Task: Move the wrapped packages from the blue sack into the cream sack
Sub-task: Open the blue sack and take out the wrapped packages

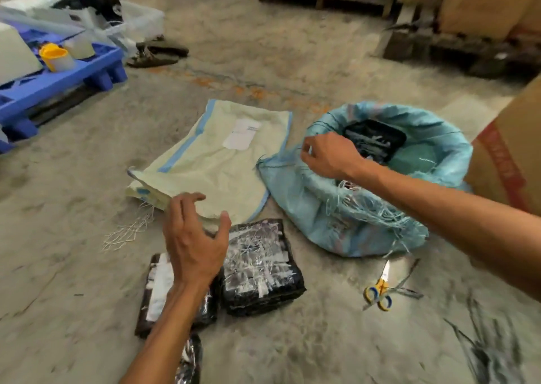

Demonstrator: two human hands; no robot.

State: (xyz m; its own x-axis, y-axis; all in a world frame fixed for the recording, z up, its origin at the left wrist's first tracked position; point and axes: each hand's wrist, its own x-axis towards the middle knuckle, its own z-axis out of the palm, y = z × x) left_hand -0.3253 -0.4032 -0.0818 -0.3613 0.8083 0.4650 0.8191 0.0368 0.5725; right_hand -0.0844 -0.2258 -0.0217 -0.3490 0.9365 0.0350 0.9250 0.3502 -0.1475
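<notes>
The cream sack (216,164) lies flat on the concrete floor, its open end toward me. To its right stands the blue sack (336,208), its mouth rolled open, with a black wrapped package (377,138) inside. On the floor near me lie three black wrapped packages: one (260,269) in the middle, one (158,293) to its left under my forearm, one (190,360) at the bottom edge. My left hand (193,237) hovers with fingers spread over the cream sack's open end. My right hand (328,155) pinches the blue sack's rim.
Yellow-handled scissors (380,290) lie on the floor to the right of the packages. A blue plastic pallet (58,82) with containers is at the far left, sandals (158,53) behind it. Cardboard boxes (509,152) stand at the right and back. Loose threads lie about.
</notes>
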